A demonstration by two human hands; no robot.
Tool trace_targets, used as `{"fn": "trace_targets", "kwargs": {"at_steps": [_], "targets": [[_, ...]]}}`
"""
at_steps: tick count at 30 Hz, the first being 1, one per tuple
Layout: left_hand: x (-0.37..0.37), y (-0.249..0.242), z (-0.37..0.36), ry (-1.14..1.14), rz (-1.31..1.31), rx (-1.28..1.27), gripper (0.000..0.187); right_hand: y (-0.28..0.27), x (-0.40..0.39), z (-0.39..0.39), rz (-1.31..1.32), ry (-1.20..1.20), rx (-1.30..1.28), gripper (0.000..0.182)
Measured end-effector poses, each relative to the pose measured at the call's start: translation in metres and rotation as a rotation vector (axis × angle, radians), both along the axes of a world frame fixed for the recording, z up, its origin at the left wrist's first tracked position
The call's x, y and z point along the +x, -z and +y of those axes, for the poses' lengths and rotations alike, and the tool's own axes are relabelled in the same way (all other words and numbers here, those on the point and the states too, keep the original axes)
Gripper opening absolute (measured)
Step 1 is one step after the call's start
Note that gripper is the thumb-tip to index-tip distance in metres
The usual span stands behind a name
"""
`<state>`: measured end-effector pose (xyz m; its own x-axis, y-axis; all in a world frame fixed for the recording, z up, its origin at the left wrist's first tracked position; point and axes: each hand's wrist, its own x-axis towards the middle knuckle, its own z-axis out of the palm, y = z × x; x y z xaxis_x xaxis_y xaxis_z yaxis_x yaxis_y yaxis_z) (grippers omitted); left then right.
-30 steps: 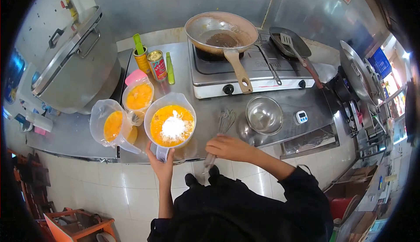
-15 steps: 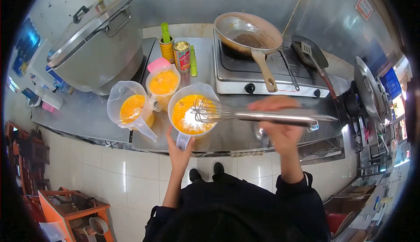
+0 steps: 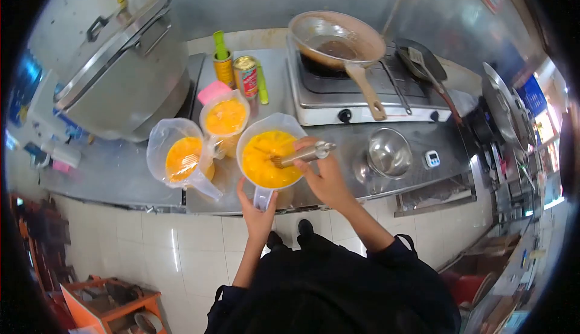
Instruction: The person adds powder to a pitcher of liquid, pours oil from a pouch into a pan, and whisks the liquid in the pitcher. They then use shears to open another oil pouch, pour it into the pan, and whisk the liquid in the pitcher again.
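Note:
My left hand [image 3: 259, 214] is closed on the handle of a clear pitcher [image 3: 262, 197] near the counter's front edge. Yellow egg liquid [image 3: 261, 168] fills its lower part. In my right hand [image 3: 322, 176] is the metal whisk [image 3: 313, 153], its wires down in the liquid and its handle tilted up to the right. To the left stand a pitcher with plastic film [image 3: 184, 159] and, behind it, another container of yellow liquid [image 3: 225, 116], with a pink item [image 3: 213, 92] at its back.
A large pot [image 3: 130, 83] stands at the left. Two cans [image 3: 246, 77] are behind the pitchers. A pan [image 3: 337, 41] sits on the gas stove [image 3: 314, 115], its handle pointing forward. A metal bowl [image 3: 389, 153] and a small timer [image 3: 432, 159] are on the right.
The whisk has swung from nearly level to steeper, its wires now deeper in the liquid. My right hand has moved left, over the pitcher. The white powder no longer shows, and the metal bowl is now visible.

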<state>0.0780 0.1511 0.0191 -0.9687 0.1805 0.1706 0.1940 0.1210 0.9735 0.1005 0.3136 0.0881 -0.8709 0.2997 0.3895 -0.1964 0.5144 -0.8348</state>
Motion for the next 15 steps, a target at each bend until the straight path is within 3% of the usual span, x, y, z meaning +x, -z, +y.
{"fn": "trace_targets", "kwargs": {"at_steps": [2, 4, 6, 8, 10, 12, 13, 15], "targets": [[0.001, 0.017, -0.007, 0.060, -0.095, 0.126, 0.079, 0.005, 0.011, -0.003, 0.076, 0.068, 0.053, 0.031], [0.004, 0.040, -0.017, 0.107, -0.105, 0.142, 0.081, 0.012, 0.026, -0.005, 0.088, 0.086, 0.149, 0.054], [0.014, 0.045, -0.024, 0.164, 0.011, 0.096, 0.080, 0.015, 0.047, -0.014, 0.049, 0.144, 0.103, 0.071], [0.027, 0.079, -0.037, 0.122, 0.020, 0.009, 0.077, 0.022, 0.082, -0.024, -0.024, 0.228, 0.033, 0.075], [0.023, 0.110, -0.051, 0.271, -0.001, 0.038, 0.074, 0.043, 0.113, -0.033, -0.033, 0.370, 0.020, 0.075], [0.008, 0.145, -0.067, 0.347, 0.324, -0.112, 0.061, 0.066, 0.154, -0.051, -0.069, 0.504, -0.153, 0.068], [0.003, 0.145, -0.067, 0.399, 0.360, -0.138, 0.062, 0.072, 0.175, -0.064, -0.063, 0.645, -0.155, 0.068], [0.015, 0.136, -0.047, 0.587, 0.254, -0.181, 0.063, 0.082, 0.217, -0.090, -0.298, 0.779, -0.378, 0.055]]}}
